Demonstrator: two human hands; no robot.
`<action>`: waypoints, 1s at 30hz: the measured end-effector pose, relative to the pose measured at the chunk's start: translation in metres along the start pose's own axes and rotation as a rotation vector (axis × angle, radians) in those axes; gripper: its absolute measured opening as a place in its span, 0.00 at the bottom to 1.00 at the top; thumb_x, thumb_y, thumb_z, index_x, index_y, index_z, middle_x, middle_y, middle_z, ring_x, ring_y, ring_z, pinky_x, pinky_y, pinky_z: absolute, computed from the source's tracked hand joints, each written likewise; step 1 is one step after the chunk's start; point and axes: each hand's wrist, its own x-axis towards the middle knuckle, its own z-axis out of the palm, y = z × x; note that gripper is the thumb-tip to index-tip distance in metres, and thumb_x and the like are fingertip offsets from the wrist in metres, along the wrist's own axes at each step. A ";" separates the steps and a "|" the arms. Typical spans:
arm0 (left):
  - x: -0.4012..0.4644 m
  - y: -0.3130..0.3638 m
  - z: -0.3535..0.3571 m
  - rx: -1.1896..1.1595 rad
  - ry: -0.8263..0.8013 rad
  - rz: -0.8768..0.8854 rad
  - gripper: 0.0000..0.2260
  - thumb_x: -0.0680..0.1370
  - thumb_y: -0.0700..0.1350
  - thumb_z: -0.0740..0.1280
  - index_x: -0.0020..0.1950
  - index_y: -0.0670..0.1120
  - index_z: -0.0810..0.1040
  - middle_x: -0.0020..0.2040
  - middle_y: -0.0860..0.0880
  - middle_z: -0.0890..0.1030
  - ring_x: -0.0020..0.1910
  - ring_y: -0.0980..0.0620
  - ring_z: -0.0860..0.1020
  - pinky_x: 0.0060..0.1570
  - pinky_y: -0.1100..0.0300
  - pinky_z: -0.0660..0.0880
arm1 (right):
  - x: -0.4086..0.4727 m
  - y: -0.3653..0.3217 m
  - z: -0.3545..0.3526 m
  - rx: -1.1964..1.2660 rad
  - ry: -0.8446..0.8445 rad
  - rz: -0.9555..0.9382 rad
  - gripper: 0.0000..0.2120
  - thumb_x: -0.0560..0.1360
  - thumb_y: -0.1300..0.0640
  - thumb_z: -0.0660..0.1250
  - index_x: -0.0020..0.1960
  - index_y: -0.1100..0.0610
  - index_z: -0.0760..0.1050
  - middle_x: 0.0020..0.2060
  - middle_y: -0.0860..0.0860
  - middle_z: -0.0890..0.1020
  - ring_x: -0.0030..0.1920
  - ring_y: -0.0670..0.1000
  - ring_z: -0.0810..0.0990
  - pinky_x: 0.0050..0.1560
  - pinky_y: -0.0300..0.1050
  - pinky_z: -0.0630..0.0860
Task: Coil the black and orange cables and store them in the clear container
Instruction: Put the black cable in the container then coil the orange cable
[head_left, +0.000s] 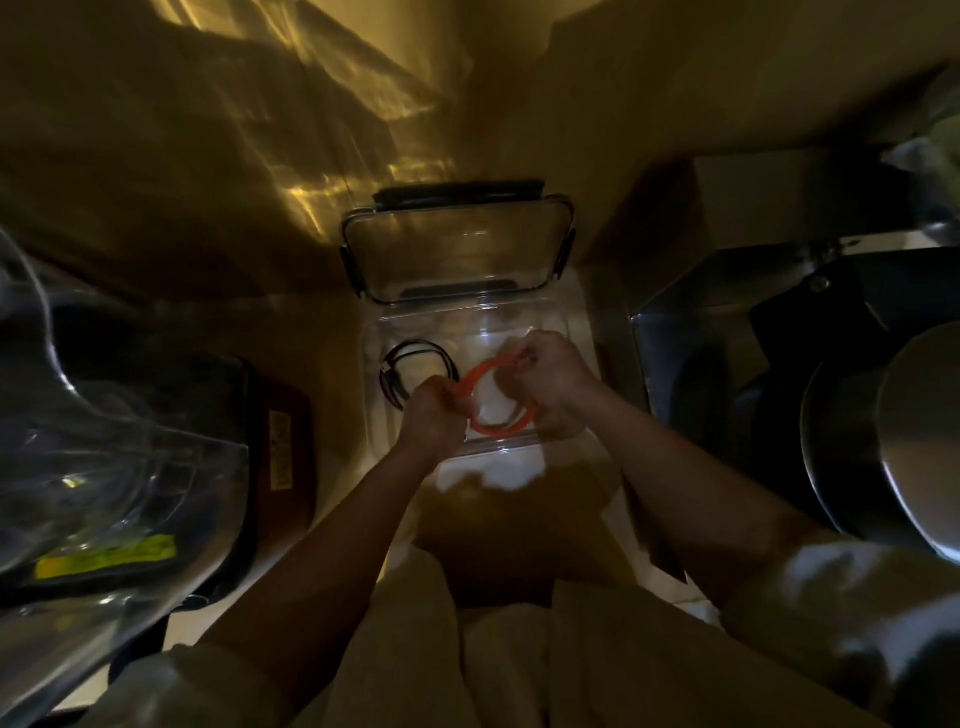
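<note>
A clear container (576, 332) stands open on the dim counter in front of me. Its clear lid (457, 244) with dark clips leans upright behind it. The black cable (415, 364) lies coiled inside the container at its left. The orange cable (480, 371) forms a loop over the container's right half. My left hand (434, 413) pinches the loop's left side. My right hand (553, 384) grips the loop's right side, with the cable's end sticking out between its fingers.
A large clear glass vessel (104, 457) and a dark box with a yellow label (109, 561) crowd the left. A dark red item (291, 447) lies beside the container. At the right sit a metal box (691, 353) and a round metal pan (883, 447).
</note>
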 end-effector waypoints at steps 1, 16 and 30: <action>0.003 0.000 0.001 0.028 -0.013 -0.010 0.13 0.74 0.29 0.66 0.38 0.47 0.72 0.44 0.39 0.81 0.47 0.41 0.80 0.48 0.50 0.77 | 0.003 0.000 0.001 -0.064 -0.001 -0.015 0.11 0.73 0.63 0.71 0.36 0.49 0.77 0.40 0.49 0.81 0.47 0.52 0.82 0.48 0.44 0.79; 0.016 -0.003 0.010 0.292 0.043 0.008 0.06 0.71 0.45 0.76 0.37 0.44 0.85 0.36 0.42 0.85 0.38 0.44 0.84 0.41 0.51 0.82 | 0.018 0.007 0.015 -0.521 -0.037 -0.126 0.12 0.77 0.62 0.63 0.58 0.55 0.79 0.59 0.59 0.76 0.62 0.58 0.76 0.60 0.47 0.75; 0.018 -0.006 0.007 0.428 0.083 0.046 0.11 0.69 0.47 0.77 0.33 0.50 0.76 0.34 0.51 0.80 0.36 0.51 0.80 0.34 0.61 0.72 | 0.016 0.013 0.027 -0.741 0.027 -0.249 0.17 0.75 0.63 0.63 0.63 0.55 0.76 0.62 0.58 0.77 0.65 0.60 0.71 0.64 0.55 0.71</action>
